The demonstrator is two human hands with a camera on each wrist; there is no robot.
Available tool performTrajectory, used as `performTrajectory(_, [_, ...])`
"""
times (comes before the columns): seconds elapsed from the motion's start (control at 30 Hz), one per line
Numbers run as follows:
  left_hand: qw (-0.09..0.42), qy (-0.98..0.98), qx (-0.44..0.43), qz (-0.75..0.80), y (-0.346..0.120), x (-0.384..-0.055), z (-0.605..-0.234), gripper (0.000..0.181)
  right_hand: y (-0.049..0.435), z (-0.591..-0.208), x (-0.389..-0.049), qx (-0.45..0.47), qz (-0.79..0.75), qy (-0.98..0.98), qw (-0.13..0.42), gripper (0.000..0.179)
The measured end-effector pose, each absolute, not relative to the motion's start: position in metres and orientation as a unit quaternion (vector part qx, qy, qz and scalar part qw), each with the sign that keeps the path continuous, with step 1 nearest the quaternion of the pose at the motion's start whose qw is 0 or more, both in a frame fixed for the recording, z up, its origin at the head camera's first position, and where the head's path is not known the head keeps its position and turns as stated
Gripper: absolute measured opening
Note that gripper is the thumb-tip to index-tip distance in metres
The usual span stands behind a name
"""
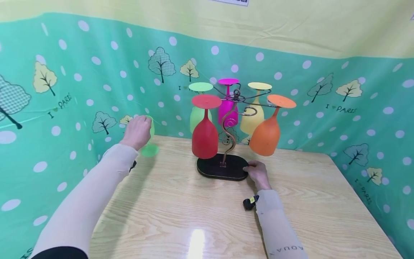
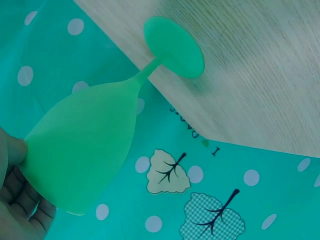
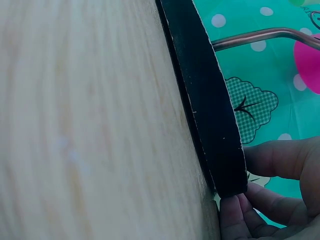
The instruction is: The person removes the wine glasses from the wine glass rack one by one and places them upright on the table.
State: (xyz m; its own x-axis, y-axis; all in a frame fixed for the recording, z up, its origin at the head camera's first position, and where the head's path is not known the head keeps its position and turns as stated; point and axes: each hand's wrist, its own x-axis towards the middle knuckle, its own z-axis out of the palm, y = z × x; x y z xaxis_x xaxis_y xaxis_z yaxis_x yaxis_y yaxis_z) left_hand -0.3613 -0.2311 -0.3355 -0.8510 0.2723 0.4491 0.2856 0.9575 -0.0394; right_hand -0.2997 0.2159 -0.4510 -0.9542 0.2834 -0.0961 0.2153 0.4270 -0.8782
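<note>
At the table's back left, my left hand (image 1: 138, 131) grips a green plastic wine glass (image 2: 85, 145) by the rim of its bowl. The glass is upright, its round foot low over the tabletop by the left edge. My right hand (image 1: 257, 172) pinches the right end of the black oval base (image 3: 212, 110) of a wine glass rack, thumb on top and fingers at the edge. From the rack's curled copper-coloured stem (image 1: 230, 138) and wire arms hang a red glass (image 1: 205, 140), an orange glass (image 1: 266, 136), a yellow glass (image 1: 252, 118), a magenta glass (image 1: 227, 111) and a light green glass (image 1: 196, 118), all upside down.
The wood-grain table (image 1: 181, 205) carries the rack near its back edge. A green dotted cloth (image 1: 129, 82) with tree prints hangs behind and along both sides. A small black device (image 1: 250, 203) sits at my right wrist.
</note>
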Motion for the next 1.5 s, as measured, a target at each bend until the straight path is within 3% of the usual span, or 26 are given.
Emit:
performTrajectory(0.4, [0.24, -0.962, -0.13, -0.007, -0.231, -0.361, -0.335, 0.003, 0.214, -0.448, -0.3, -0.149, 0.516, -0.843, 0.024, 0.041])
performTrajectory(0.6, [0.271, -0.956, -0.109, -0.004, -0.226, -0.357, -0.335, 0.022, 0.215, -0.448, -0.301, -0.141, 0.516, -0.844, 0.03, 0.039])
performTrajectory(0.83, [0.333, -0.934, -0.127, -0.02, -0.207, -0.353, -0.339, 0.029, 0.216, -0.449, -0.3, -0.136, 0.511, -0.848, 0.043, 0.036])
performTrajectory(1.2, [0.305, -0.932, -0.166, -0.106, -0.165, -0.334, -0.364, 0.028, 0.217, -0.449, -0.298, -0.136, 0.523, -0.841, 0.036, 0.038])
performTrajectory(1.5, [0.242, -0.944, -0.15, -0.165, -0.141, -0.327, -0.392, 0.025, 0.216, -0.449, -0.298, -0.14, 0.531, -0.835, 0.034, 0.039])
